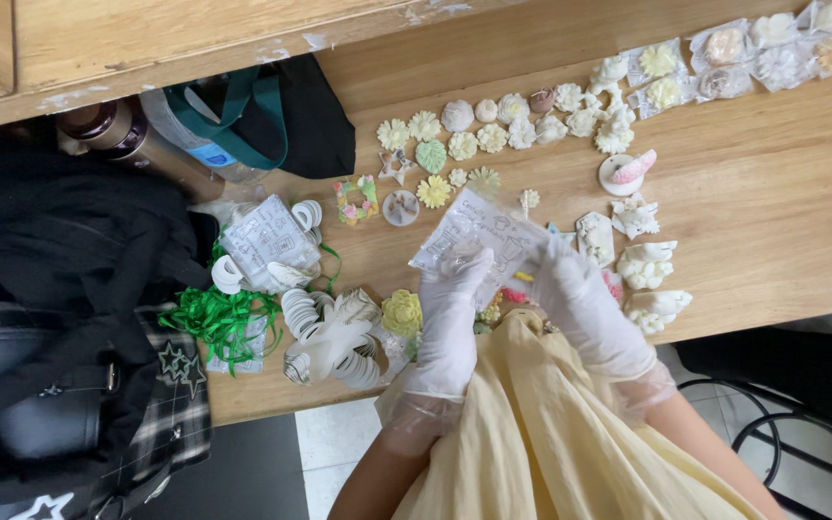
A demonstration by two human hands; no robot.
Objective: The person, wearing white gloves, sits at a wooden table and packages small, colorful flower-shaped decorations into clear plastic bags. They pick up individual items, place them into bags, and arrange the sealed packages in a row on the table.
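Your hands, both in thin clear gloves, meet over the near edge of the wooden surface (772, 202): the left hand (450, 308) and the right hand (580, 294) each pinch one side of a small clear printed bag (479, 231), held just above the surface. Whether anything is inside it cannot be told. Beyond it lie rows of small moulded flowers (455, 144) in cream, yellow and green, some sealed in clear packets (772, 48) at the far right. To your left sit a stack of printed bags (267, 241), green ribbon (223, 318) and white paper curls (329, 332), with a yellow rose piece (402, 313) just beside your left wrist.
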